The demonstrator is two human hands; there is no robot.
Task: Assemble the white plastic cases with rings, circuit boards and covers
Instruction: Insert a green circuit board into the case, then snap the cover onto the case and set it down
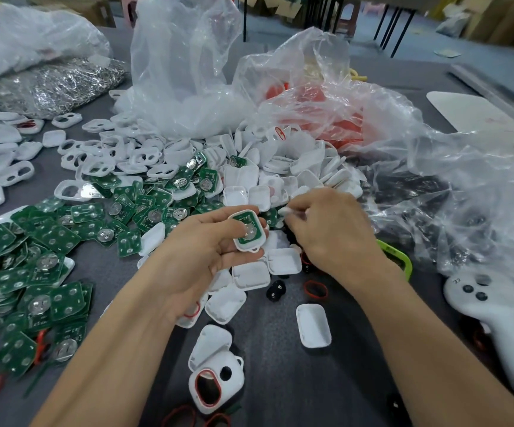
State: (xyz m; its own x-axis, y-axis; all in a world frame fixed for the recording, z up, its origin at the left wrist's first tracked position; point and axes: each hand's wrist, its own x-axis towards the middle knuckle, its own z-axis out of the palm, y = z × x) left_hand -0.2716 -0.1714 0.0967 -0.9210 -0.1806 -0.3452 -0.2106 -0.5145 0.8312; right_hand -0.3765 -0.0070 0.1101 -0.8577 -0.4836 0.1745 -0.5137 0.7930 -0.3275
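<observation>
Gripped 1 white case [247, 248] in the curled left hand [197, 254] above the bench [280, 380], circuit board [248, 231] facing up, probably to keep it seated. Pinched 1 white cover [284, 210] with the right hand [332, 232] at the heap of covers [280, 180], likely for closing that case.

White controller [493, 328] lies on grey table [280, 380] (right edge); clear plastic bags [184, 72] behind.

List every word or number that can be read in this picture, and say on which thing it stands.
"22": on the white handheld controller, near its top end.
Print on the green circuit boards: too small and blurred to read.
Nothing else can be read.
</observation>
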